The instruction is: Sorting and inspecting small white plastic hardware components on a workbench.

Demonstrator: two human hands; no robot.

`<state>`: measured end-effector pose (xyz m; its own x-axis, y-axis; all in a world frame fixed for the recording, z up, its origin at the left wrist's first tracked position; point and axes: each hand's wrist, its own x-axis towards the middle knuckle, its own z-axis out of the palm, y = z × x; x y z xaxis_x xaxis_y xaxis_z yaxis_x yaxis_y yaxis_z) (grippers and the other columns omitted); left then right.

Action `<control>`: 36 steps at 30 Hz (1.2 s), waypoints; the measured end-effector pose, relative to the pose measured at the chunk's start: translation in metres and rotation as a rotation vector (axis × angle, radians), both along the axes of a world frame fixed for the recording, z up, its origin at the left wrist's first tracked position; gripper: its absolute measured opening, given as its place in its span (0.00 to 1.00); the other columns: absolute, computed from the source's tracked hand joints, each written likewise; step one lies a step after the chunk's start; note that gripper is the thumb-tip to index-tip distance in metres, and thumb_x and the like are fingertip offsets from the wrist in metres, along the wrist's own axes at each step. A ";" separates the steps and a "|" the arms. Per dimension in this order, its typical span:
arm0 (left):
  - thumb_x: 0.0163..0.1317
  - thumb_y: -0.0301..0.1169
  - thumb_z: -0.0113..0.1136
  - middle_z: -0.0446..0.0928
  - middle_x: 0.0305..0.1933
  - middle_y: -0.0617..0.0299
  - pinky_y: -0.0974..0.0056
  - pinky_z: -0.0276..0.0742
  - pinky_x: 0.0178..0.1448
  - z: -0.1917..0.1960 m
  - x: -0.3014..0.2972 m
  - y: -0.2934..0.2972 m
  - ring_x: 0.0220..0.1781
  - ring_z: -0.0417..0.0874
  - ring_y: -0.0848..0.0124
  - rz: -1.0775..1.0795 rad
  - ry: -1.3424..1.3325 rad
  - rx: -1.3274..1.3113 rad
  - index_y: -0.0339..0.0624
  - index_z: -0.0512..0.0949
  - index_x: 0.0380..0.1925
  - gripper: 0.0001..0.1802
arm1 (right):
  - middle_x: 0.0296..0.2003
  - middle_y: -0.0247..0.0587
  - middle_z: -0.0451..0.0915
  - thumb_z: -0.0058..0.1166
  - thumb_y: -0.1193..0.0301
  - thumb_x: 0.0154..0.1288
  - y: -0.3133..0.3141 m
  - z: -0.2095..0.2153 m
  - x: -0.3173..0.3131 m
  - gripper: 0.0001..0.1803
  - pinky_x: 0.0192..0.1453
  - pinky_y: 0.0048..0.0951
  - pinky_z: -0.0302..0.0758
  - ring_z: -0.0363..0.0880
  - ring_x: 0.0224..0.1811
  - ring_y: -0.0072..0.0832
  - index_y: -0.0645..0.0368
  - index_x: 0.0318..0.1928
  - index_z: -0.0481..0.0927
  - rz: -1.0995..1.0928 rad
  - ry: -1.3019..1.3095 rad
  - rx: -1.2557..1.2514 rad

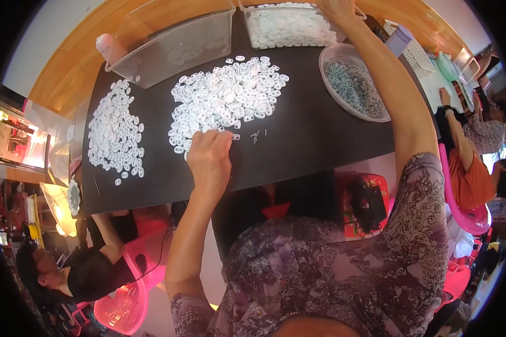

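My left hand (210,154) is closed at the near edge of a large pile of small white oval plastic pieces with two holes (230,90). One white piece (235,137) pokes out beside its fingertips, seemingly pinched there. My right arm reaches far forward, and my right hand (336,8) is at the back rim of a clear bin of white pieces (289,28); the picture's edge cuts off its fingers. A few small metal screws (256,136) lie to the right of my left hand.
A second pile of white pieces (116,132) spreads along the table's left side. Behind stands a long translucent bin (177,53). At the right, a round clear tub (357,116) holds many small screws. Other people sit left and right, near pink chairs (121,306).
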<state>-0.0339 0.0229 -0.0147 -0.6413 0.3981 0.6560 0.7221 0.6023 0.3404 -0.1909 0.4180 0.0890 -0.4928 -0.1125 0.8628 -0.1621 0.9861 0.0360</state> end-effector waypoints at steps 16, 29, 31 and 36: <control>0.43 0.21 0.64 0.72 0.29 0.55 0.56 0.70 0.35 0.003 -0.003 0.002 0.33 0.73 0.57 -0.029 -0.135 -0.254 0.38 0.73 0.28 0.11 | 0.30 0.40 0.78 0.55 0.78 0.49 -0.153 -0.083 0.168 0.04 0.37 0.35 0.71 0.74 0.33 0.39 0.60 0.29 0.79 0.520 -0.333 -0.109; 0.56 0.24 0.62 0.74 0.26 0.70 0.76 0.68 0.36 0.002 0.061 -0.045 0.30 0.70 0.83 0.066 -0.740 0.656 0.33 0.78 0.30 0.05 | 0.24 0.37 0.72 0.56 0.80 0.47 -0.203 -0.105 0.188 0.06 0.33 0.33 0.68 0.70 0.30 0.36 0.58 0.29 0.79 0.542 -0.445 -0.176; 0.56 0.24 0.62 0.74 0.27 0.71 0.76 0.68 0.36 -0.007 0.065 -0.047 0.30 0.70 0.83 0.048 -0.802 0.724 0.34 0.78 0.30 0.05 | 0.24 0.37 0.72 0.57 0.79 0.47 -0.202 -0.107 0.185 0.06 0.33 0.34 0.68 0.70 0.30 0.36 0.57 0.29 0.79 0.516 -0.449 -0.119; 0.57 0.26 0.62 0.75 0.28 0.69 0.77 0.67 0.37 -0.010 0.072 -0.046 0.30 0.70 0.83 0.006 -0.835 0.770 0.33 0.78 0.32 0.06 | 0.24 0.37 0.71 0.57 0.78 0.47 -0.197 -0.107 0.188 0.06 0.33 0.34 0.67 0.70 0.31 0.36 0.55 0.28 0.79 0.491 -0.505 -0.127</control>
